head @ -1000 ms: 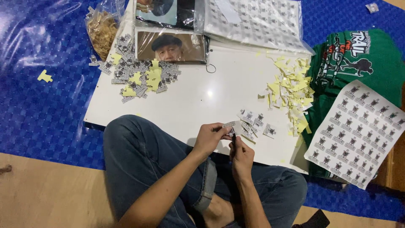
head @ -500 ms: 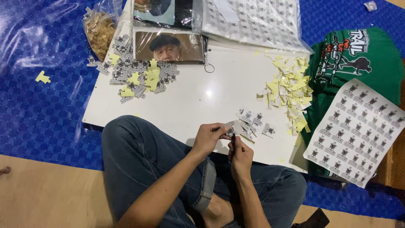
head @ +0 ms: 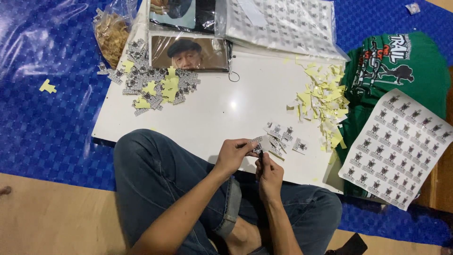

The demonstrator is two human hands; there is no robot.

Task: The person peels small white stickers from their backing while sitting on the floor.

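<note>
Both hands meet at the near edge of the white board [head: 222, 108], just above the person's bent knees: the left hand [head: 232, 155] and the right hand [head: 269, 175] are drawn together, fingertips pinched on one small printed sticker [head: 257, 146] held between them. The sticker lies slightly up and between the two hands, closer to the left thumb; its long axis cannot be made out, since the fingers cover most of it. Just beyond the hands on the board sits a small cluster of cut stickers [head: 282, 137]. Farther along the board's right edge is a heap of yellow backing scraps [head: 325, 97], and off that edge a printed sticker sheet [head: 401, 144] rests on folded green shirts [head: 401, 61]. At the board's far left lies a pile of stickers mixed with yellow scraps [head: 153, 82].
</note>
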